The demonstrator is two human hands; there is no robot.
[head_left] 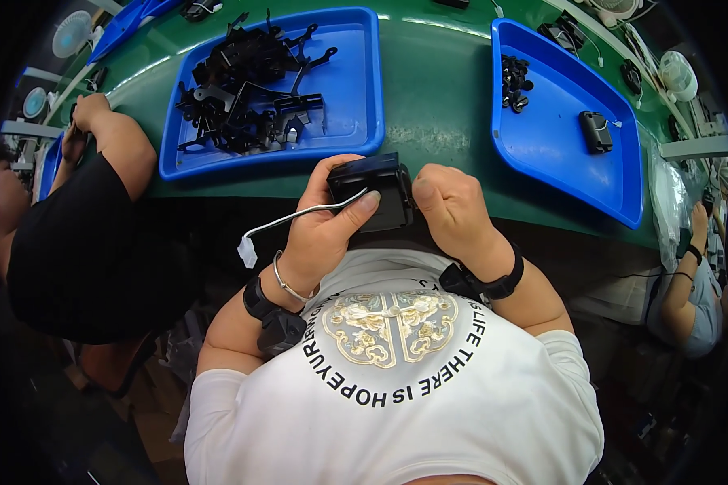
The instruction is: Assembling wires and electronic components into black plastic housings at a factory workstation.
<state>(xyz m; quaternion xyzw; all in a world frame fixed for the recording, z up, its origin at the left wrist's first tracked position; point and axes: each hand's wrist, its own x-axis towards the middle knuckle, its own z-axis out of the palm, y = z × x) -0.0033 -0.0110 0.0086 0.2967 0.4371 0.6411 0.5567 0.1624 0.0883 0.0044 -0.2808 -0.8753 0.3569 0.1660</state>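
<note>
In front of my chest, my left hand (325,222) is closed around a black box-shaped device (388,190), its thumb pressed on the near face. A white cable (287,217) runs out from under that thumb and ends in a white plug connector (247,251) hanging to the left. My right hand (455,206) is curled with thumb against fingers, right beside the device's right edge. Whatever sits in that pinch is hidden by the fingers.
A blue tray (354,129) at the far left holds a heap of black brackets. Another blue tray (558,97) at the right holds small black round parts (516,81) and a black cabled device (596,132). Both stand on a green table (433,105). Co-workers sit on either side.
</note>
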